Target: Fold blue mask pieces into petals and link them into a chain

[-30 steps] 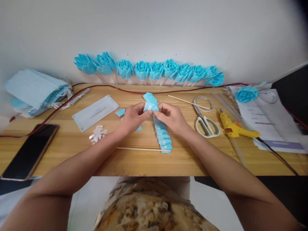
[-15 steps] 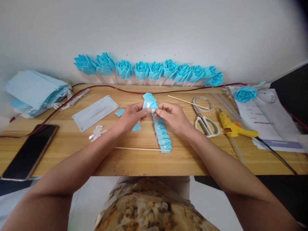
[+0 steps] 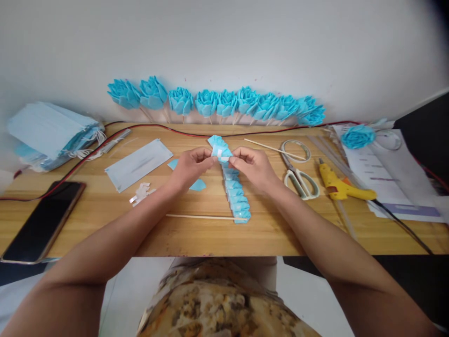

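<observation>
Both hands pinch a strip of overlapping blue petals (image 3: 235, 193) near its far end, where small white tape pieces show. My left hand (image 3: 192, 167) is closed on the strip's left edge, and my right hand (image 3: 251, 164) grips the right edge. From there the strip runs down the table toward me. A thin wooden stick (image 3: 203, 216) lies with its right end across the near end of the strip. Loose blue petals, one of them a blue petal (image 3: 198, 185), lie beside and partly behind my left hand. Small white tape pieces (image 3: 141, 193) are heaped farther left.
Blue flowers (image 3: 206, 103) on sticks lean along the wall. Left are a face mask (image 3: 139, 164), a mask stack (image 3: 52, 133) and a phone (image 3: 44, 222). Right are scissors (image 3: 300, 180), a tape roll (image 3: 307, 149), a yellow glue gun (image 3: 342, 185) and papers (image 3: 382, 164). A red-black wire (image 3: 196, 135) crosses behind.
My right hand has shifted slightly right and up, and my left fingertips have drawn slightly left. More of the strip's taped far end shows between them.
</observation>
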A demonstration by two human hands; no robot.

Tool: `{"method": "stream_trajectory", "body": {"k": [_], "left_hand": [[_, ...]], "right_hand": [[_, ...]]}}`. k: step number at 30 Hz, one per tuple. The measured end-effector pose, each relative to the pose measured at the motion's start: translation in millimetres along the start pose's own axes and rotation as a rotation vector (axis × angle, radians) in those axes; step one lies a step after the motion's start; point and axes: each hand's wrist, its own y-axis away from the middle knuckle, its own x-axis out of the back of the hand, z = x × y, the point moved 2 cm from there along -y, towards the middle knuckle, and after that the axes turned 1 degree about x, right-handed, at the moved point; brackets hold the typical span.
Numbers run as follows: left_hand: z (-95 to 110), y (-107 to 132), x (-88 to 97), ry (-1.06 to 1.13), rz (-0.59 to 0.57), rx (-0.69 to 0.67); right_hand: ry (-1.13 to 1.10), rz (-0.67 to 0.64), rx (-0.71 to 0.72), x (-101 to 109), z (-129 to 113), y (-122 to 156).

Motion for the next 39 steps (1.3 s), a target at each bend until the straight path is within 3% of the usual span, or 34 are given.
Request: {"method": "stream_trajectory", "body": {"k": [5,16,21,27,39], "left_hand": [[1,2,1.2,-0.031,0.008,0.029],[-3,-3,4.2,0.013,0.052,-0.043],[-1,2,6.2,-0.129,0.258,-0.308],[1,11,-5.4,-0.44,0.169,-0.531],[-11,8,-4.6,-0.534,0.21,-0.505]], "right_hand": [[-0.031,-0.041,-0.014,1,1,-1],[-0.076,-0.065,-0.027,0,0,-2],[-0.09,0.037,0.018,0,1,-1],[0.002,0.077,0.065,-5,-2,2],[0.15,0.112,0.185,-11,-7,6]]}}
